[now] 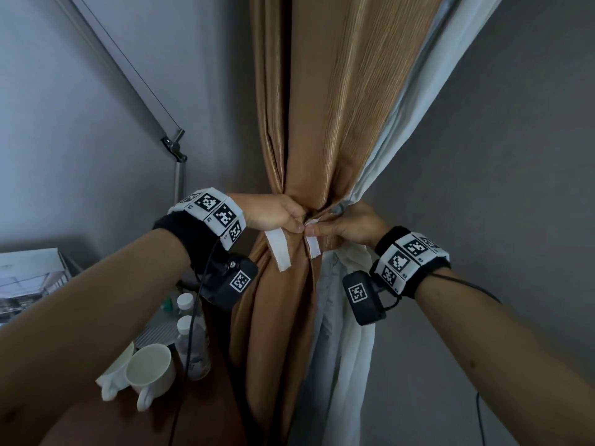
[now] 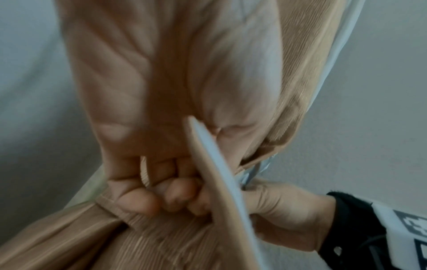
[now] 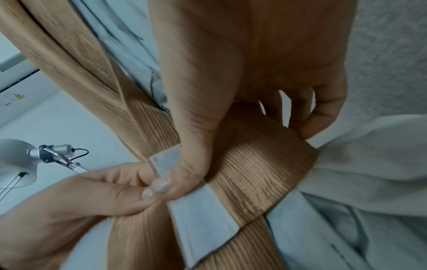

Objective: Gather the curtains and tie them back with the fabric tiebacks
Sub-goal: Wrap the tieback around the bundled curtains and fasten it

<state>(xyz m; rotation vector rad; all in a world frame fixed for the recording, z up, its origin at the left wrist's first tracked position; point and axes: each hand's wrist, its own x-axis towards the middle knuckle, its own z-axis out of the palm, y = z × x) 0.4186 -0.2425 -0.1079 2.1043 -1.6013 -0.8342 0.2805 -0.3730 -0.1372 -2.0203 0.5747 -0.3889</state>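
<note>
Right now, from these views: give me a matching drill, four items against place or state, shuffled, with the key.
Items
1. brown curtain
2. white curtain
3. white mug
4. tieback

States
A. on the table, lower left
B. brown ribbed band with white ends, pinched by left hand and right hand
C. bunched at the waist where the hands meet
D. hangs pale to the right of the brown fabric

Pairs: 1-C, 2-D, 3-A, 4-B
</note>
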